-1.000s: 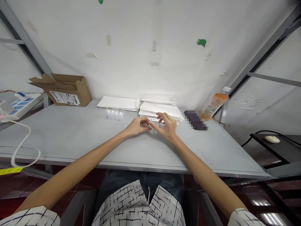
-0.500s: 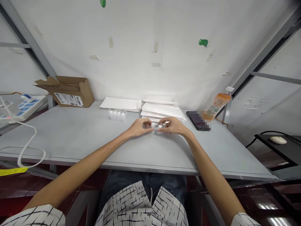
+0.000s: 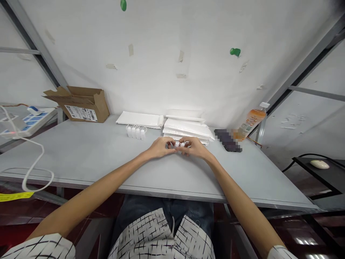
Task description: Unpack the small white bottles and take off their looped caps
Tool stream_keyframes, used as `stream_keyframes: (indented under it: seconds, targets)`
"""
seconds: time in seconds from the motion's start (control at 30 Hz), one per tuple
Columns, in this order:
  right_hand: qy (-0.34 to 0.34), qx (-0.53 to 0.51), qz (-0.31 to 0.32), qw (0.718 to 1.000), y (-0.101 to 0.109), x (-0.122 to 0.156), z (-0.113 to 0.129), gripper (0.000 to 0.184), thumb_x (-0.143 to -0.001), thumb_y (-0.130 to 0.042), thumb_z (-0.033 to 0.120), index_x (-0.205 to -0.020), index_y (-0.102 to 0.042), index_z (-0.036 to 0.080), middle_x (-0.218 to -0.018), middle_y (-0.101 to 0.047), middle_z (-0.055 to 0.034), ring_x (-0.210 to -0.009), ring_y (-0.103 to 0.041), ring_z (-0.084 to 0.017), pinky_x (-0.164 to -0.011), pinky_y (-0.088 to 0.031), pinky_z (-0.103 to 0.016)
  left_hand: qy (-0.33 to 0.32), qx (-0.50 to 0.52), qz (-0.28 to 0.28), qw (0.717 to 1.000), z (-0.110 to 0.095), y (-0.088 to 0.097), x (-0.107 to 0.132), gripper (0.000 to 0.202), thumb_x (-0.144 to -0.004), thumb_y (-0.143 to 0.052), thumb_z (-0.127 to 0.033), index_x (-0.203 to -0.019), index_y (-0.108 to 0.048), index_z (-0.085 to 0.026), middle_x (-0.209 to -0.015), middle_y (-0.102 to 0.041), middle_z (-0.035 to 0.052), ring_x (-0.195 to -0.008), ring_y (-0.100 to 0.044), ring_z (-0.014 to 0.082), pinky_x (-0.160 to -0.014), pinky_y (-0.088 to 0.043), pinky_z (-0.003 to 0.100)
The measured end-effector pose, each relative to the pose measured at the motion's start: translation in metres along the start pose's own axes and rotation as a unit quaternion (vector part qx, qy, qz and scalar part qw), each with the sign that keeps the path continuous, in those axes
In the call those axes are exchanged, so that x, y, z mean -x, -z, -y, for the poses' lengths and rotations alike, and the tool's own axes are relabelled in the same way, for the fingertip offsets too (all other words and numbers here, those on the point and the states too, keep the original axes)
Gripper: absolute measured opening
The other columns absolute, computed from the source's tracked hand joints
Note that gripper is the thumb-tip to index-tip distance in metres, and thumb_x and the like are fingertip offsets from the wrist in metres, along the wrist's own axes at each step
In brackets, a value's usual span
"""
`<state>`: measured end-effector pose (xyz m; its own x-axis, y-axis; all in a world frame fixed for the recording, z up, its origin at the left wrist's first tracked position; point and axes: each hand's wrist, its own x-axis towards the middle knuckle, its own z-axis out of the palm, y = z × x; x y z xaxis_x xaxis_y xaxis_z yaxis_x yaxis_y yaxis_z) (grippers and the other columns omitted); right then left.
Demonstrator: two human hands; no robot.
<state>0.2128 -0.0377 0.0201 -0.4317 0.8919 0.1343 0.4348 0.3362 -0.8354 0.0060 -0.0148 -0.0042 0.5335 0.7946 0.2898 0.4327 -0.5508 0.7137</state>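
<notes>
Two small white plastic bottles with loop-strapped caps stand side by side at the middle of the table. My left hand [image 3: 164,146] has its thumb and fingers closed around the left small bottle [image 3: 177,144]. The right small bottle [image 3: 183,145] is between the thumb and fingers of my right hand [image 3: 194,146]. My fingertips meet in front of the pair and hide their lower parts. Further left, several similar small bottles [image 3: 136,132] stand upright in a tight row.
Stacked white envelopes [image 3: 185,127] and a flat white packet [image 3: 140,118] lie along the wall. An open cardboard box [image 3: 83,106] stands back left. At right are a dark phone [image 3: 228,140] and an orange drink bottle [image 3: 253,120]. A white cable [image 3: 40,154] loops over the table's left side.
My hands have come together, bringing the two small bottles from slightly apart to close beside each other. The row of bottles at left stays put; the view has shifted a little.
</notes>
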Motion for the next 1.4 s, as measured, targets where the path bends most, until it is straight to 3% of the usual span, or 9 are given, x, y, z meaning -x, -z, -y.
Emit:
stream_keyframes:
  seconds: [0.2,0.33,0.47,0.6,0.73,0.9,1.03,1.27,1.4]
  targets:
    - [0.025,0.019,-0.027,0.999,-0.007,-0.003,0.003,0.032,-0.075,-0.070,0.046,-0.086,-0.069,0.015,-0.075,-0.068,-0.0031,-0.047,-0.056,-0.011,-0.044,-0.045,-0.024,-0.003,-0.043,0.004,0.999,-0.002,0.007,0.001,0.025,-0.074,-0.069,-0.040,-0.087,-0.073,-0.019,-0.089,-0.070,0.0023,-0.072,-0.059,0.0147,-0.065,-0.042,0.026]
    - [-0.001,-0.005,-0.031,0.999,-0.012,-0.007,0.004,0.033,-0.073,-0.072,0.044,-0.089,-0.068,0.016,-0.069,-0.066,-0.0024,-0.053,-0.061,-0.015,-0.043,-0.046,-0.025,-0.013,-0.075,0.005,0.997,-0.011,0.034,0.002,0.037,-0.072,-0.071,-0.053,-0.088,-0.075,-0.020,-0.092,-0.072,0.0043,-0.070,-0.057,0.0146,-0.062,-0.041,0.026]
    - [-0.018,-0.010,-0.032,0.999,-0.018,-0.014,0.006,0.032,-0.072,-0.073,0.042,-0.089,-0.067,0.015,-0.063,-0.063,-0.0007,-0.054,-0.061,-0.016,-0.043,-0.046,-0.024,-0.006,0.051,-0.103,0.993,-0.018,0.074,0.009,0.036,-0.081,-0.063,-0.051,-0.086,-0.076,-0.018,-0.077,-0.072,0.0054,-0.049,-0.045,0.0084,-0.048,-0.035,0.024]
    - [-0.015,0.010,-0.033,0.999,-0.025,-0.027,0.007,0.031,-0.074,-0.071,0.039,-0.093,-0.066,0.015,-0.064,-0.063,-0.0009,-0.055,-0.061,-0.016,-0.044,-0.044,-0.024,-0.039,0.156,-0.290,0.944,-0.009,0.107,0.018,0.036,-0.081,-0.064,-0.048,-0.069,-0.071,-0.015,-0.057,-0.063,0.0029,-0.039,-0.034,0.0054,-0.040,-0.026,0.025]
    - [0.021,0.058,-0.042,0.997,-0.039,-0.048,0.010,0.021,-0.078,-0.069,0.034,-0.089,-0.066,0.016,-0.074,-0.067,-0.0016,-0.058,-0.062,-0.014,-0.051,-0.044,-0.024,-0.046,0.129,-0.438,0.889,0.018,0.135,0.027,0.035,-0.081,-0.065,-0.044,-0.064,-0.069,-0.014,-0.057,-0.063,0.0027,-0.044,-0.040,0.0064,-0.042,-0.028,0.025]
    - [0.050,0.119,-0.042,0.991,-0.061,-0.076,0.018,0.014,-0.080,-0.067,0.029,-0.087,-0.067,0.017,-0.073,-0.067,0.0002,-0.062,-0.063,-0.014,-0.061,-0.042,-0.024,-0.018,0.082,-0.507,0.858,0.058,0.163,0.040,0.030,-0.081,-0.058,-0.035,-0.068,-0.071,-0.012,-0.068,-0.067,0.0061,-0.063,-0.055,0.0119,-0.049,-0.036,0.024]
    - [0.054,0.143,-0.048,0.987,-0.076,-0.091,0.022,0.018,-0.083,-0.065,0.031,-0.094,-0.068,0.017,-0.068,-0.066,0.0008,-0.065,-0.063,-0.015,-0.064,-0.040,-0.025,0.043,0.125,-0.484,0.865,0.080,0.166,0.044,0.031,-0.078,-0.056,-0.037,-0.072,-0.071,-0.011,-0.077,-0.069,0.0090,-0.073,-0.059,0.0163,-0.053,-0.039,0.025]
    - [0.052,0.165,-0.058,0.983,-0.090,-0.105,0.025,0.022,-0.083,-0.064,0.031,-0.100,-0.069,0.017,-0.071,-0.067,-0.0002,-0.068,-0.061,-0.016,-0.064,-0.038,-0.025,0.133,0.264,-0.306,0.905,0.088,0.148,0.037,0.053,-0.079,-0.048,-0.060,-0.091,-0.070,-0.014,-0.093,-0.073,0.0128,-0.096,-0.064,0.0268,-0.070,-0.047,0.031]
    - [0.050,0.166,-0.056,0.983,-0.094,-0.108,0.030,0.022,-0.083,-0.063,0.030,-0.100,-0.070,0.017,-0.071,-0.067,-0.0001,-0.069,-0.062,-0.016,-0.065,-0.038,-0.025,0.162,0.284,-0.242,0.913,0.088,0.139,0.032,0.065,-0.079,-0.042,-0.069,-0.094,-0.070,-0.013,-0.095,-0.074,0.0139,-0.095,-0.065,0.0280,-0.072,-0.046,0.033]
